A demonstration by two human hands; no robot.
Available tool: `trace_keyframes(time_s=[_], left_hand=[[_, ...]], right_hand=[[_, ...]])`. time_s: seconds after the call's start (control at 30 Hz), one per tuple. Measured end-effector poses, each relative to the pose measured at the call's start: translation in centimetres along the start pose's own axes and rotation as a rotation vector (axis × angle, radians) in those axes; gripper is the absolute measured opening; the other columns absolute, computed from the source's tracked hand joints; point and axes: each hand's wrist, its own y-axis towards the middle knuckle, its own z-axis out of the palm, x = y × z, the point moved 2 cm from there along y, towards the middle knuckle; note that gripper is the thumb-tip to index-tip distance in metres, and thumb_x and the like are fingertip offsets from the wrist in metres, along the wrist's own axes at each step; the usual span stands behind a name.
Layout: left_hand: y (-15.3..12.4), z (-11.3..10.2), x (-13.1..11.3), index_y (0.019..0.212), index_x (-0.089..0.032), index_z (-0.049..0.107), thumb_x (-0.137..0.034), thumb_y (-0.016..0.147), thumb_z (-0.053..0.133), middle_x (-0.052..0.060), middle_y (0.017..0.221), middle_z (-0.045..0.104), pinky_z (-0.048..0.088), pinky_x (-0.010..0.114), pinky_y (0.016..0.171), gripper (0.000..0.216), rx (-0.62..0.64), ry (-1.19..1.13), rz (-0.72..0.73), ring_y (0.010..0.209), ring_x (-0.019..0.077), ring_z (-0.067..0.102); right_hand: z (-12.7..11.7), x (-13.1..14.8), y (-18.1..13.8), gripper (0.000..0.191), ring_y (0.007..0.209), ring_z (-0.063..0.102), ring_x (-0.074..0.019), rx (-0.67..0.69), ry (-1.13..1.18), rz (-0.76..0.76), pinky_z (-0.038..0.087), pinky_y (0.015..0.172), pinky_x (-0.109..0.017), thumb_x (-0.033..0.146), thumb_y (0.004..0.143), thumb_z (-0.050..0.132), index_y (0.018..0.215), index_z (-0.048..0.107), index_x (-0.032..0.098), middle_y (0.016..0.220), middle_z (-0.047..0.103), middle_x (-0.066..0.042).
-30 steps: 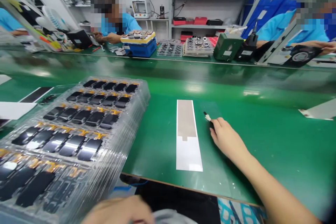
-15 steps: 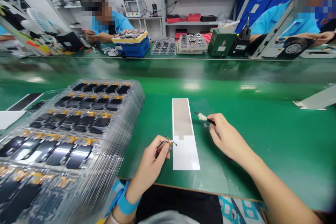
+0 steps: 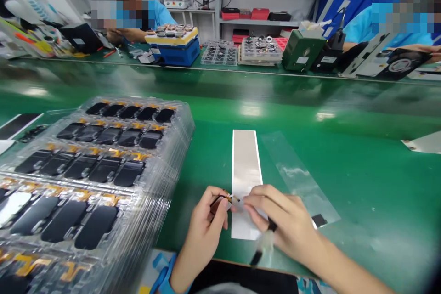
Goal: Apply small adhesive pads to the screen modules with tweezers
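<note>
black part [image 3: 216,201], pinched in the left hand [image 3: 206,223] beside the strip [image 3: 246,158], wants steadying; the right hand [image 3: 285,213], holding a blurred tool [image 3: 266,241], should work its fingertips gently near the flex [image 3: 228,197].

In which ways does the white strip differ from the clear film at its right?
The white strip is opaque, coloured white and grey-beige; the clear film shows the green tabletop through it.
The white strip points nearly straight forward, while the clear film lies slanted, its near end further right.
The right hand covers part of the white strip's near half; most of the clear film is uncovered.
Both are long, narrow and lie on the tabletop.
</note>
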Motion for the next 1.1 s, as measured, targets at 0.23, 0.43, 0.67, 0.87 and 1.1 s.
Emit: trace_keyframes(time_s=[0.23,0.43,0.67,0.87,1.1], left_hand=[[-0.4,-0.6,-0.1,0.093,-0.019,0.057,-0.034,0.098,0.054,-0.003,0.07,0.056,0.04,0.018,0.049,0.017,-0.037,-0.029,-0.002,0.054,0.0081,0.052],[-0.2,-1.4,0.1,0.094,-0.019,0.059,-0.035,0.098,0.054,-0.002,0.074,0.06,0.042,0.019,0.052,0.017,-0.053,0.071,0.004,0.058,0.0095,0.056],[-0.3,-1.8,-0.1,0.095,-0.019,0.059,-0.034,0.099,0.052,-0.002,0.072,0.059,0.043,0.021,0.057,0.017,-0.055,0.107,0.018,0.059,0.0111,0.056],[-0.5,-1.9,-0.5,0.092,-0.02,0.055,-0.03,0.099,0.05,0.001,0.078,0.064,0.046,0.024,0.068,0.013,-0.072,0.026,0.031,0.074,0.0155,0.062],[-1.5,-1.4,-0.4,0.091,-0.022,0.05,-0.034,0.101,0.046,0.0,0.076,0.063,0.047,0.025,0.067,0.015,-0.007,0.032,0.019,0.071,0.0147,0.063]], right_hand=[[2.8,2.2,1.4,0.019,0.076,0.072,-0.0157,-0.042,-0.114,0.025,0.059,0.062,-0.026,0.01,0.096,0.053,0.111,0.065,0.013,0.097,0.073,-0.009],[3.2,2.4,2.1,0.018,0.074,0.071,-0.0148,0.0,-0.077,0.045,0.058,0.061,-0.025,0.011,0.098,0.05,0.109,0.064,0.013,0.096,0.072,-0.008],[3.7,2.4,3.3,0.024,0.061,0.063,-0.014,0.128,-0.171,-0.061,0.047,0.048,-0.026,0.012,0.1,0.038,0.097,0.062,0.012,0.089,0.067,-0.008],[3.5,0.0,6.0,0.022,0.074,0.059,-0.0118,0.305,0.277,0.318,0.045,0.063,-0.022,-0.002,0.078,0.051,0.081,0.058,0.019,0.085,0.061,0.0],[5.4,-2.1,7.7,0.021,0.059,0.048,-0.0095,0.433,0.328,0.395,0.033,0.058,-0.022,0.003,0.078,0.058,0.063,0.055,0.018,0.065,0.053,0.004]])
